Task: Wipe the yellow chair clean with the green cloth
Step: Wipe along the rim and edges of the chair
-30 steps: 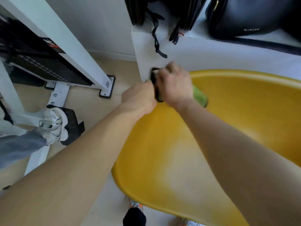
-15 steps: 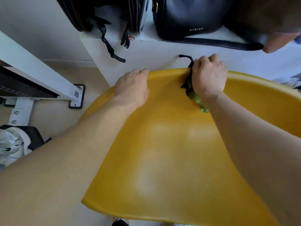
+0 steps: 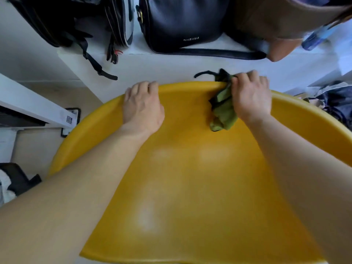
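The yellow chair (image 3: 190,178) fills most of the view, a glossy moulded shell with its top rim running across the far side. My right hand (image 3: 251,98) is shut on the green cloth (image 3: 222,109), a crumpled rag with a dark edge and a black loop, pressed over the rim right of centre. My left hand (image 3: 142,105) grips the rim left of centre, fingers curled over the edge, holding the shell.
Just beyond the rim a white shelf (image 3: 171,63) carries a black backpack (image 3: 76,21), a black leather bag (image 3: 182,23) and a brown bag (image 3: 285,21). A white metal frame (image 3: 32,103) stands on the floor at left. Dark fabric (image 3: 335,103) lies at right.
My right hand has slid the cloth to the right along the top rim. My left hand moved from beside the cloth to its own grip on the rim, and the view shifted right.
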Demonstrator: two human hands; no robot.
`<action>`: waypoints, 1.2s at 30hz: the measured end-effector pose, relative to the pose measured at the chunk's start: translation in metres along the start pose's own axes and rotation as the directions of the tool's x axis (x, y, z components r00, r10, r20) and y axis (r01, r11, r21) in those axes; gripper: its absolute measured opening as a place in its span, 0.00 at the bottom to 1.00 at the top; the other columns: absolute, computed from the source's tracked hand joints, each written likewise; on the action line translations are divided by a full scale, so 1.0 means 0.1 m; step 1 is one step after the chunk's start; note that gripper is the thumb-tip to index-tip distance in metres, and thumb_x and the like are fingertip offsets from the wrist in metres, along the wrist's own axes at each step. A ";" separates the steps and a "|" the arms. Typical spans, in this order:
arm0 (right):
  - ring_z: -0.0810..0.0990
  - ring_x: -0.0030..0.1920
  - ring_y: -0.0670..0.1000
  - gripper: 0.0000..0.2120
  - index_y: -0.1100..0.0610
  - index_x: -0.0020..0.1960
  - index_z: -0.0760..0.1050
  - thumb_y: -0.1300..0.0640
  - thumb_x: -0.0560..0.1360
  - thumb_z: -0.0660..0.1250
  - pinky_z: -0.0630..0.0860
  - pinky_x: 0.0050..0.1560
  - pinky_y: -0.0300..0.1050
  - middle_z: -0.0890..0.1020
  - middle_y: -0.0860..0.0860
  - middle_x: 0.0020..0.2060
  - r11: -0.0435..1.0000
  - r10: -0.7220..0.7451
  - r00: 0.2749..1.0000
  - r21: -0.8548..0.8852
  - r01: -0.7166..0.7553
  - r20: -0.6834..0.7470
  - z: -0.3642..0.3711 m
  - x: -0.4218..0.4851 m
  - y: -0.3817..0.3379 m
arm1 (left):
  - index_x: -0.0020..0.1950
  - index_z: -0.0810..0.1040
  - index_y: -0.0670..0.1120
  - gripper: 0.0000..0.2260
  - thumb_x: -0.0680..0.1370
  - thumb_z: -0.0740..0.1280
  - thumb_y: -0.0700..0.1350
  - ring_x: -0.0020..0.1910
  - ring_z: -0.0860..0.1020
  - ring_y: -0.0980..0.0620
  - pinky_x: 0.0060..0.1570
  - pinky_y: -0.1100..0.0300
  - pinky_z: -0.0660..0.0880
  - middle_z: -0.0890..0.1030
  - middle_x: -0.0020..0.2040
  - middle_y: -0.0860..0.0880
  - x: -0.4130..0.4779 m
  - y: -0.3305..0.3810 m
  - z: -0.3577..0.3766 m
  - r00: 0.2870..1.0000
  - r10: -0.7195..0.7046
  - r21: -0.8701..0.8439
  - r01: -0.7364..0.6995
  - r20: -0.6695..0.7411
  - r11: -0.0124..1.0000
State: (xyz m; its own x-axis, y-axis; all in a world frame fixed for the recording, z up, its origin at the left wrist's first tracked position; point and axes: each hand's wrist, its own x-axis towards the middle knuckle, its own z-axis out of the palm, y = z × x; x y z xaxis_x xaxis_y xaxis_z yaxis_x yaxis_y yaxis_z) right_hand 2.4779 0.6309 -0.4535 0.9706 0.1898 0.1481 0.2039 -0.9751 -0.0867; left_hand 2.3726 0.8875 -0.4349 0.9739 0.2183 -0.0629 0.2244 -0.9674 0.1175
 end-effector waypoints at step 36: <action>0.78 0.54 0.65 0.22 0.55 0.65 0.74 0.45 0.85 0.48 0.67 0.68 0.61 0.78 0.58 0.55 0.998 0.050 0.997 -0.029 -0.052 -0.058 -0.12 -0.35 1.57 | 0.78 0.53 0.38 0.39 0.75 0.68 0.51 0.78 0.53 0.34 0.76 0.39 0.52 0.55 0.79 0.37 -0.02 2.26 0.46 0.985 0.171 0.119 -0.169 -0.011 0.978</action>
State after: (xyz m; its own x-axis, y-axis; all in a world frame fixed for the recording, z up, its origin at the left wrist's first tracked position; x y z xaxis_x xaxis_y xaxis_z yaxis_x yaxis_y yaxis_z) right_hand 2.4740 0.4697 -0.4606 0.9705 0.1333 0.2009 0.1492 -0.9866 -0.0661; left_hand 2.4200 0.6625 -0.4535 0.9982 0.0508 -0.0308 0.0511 -0.9987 0.0075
